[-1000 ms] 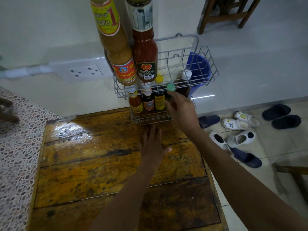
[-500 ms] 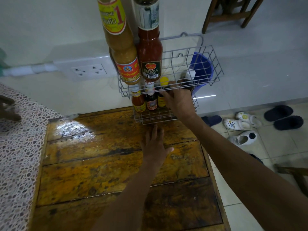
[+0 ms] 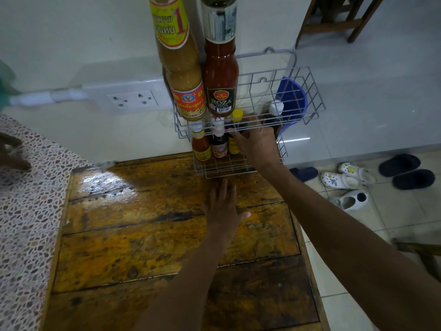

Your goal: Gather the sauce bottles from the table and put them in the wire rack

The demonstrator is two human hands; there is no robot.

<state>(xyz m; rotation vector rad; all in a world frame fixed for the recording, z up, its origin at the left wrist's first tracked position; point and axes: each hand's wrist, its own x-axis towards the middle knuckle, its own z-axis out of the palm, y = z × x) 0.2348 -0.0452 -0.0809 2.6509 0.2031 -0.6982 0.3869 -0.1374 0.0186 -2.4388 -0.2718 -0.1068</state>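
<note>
A two-tier wire rack [image 3: 310,91] stands at the far edge of the wooden table [image 3: 143,235]. Its upper tier holds a tall yellow-sauce bottle [image 3: 183,84] and a ketchup bottle [image 3: 220,77]. In the lower tier stand a small red chili bottle [image 3: 201,149], a dark bottle [image 3: 219,145], a yellow-capped bottle [image 3: 233,146] and a white-capped bottle [image 3: 276,108]. My right hand [image 3: 259,144] reaches into the lower tier, fingers wrapped on a dark green-capped bottle [image 3: 246,125] that it mostly hides. My left hand [image 3: 222,206] lies flat on the table just before the rack.
A wall socket [image 3: 132,100] is behind the rack, a blue bucket [image 3: 293,96] behind its right end. Shoes [image 3: 343,180] lie on the floor to the right. A terrazzo counter [image 3: 23,211] borders the table's left side. Wooden chair legs [image 3: 334,17] stand at the top right.
My right hand has pushed deeper into the lower tier and now covers the green-capped bottle. My left hand has stayed flat on the table.
</note>
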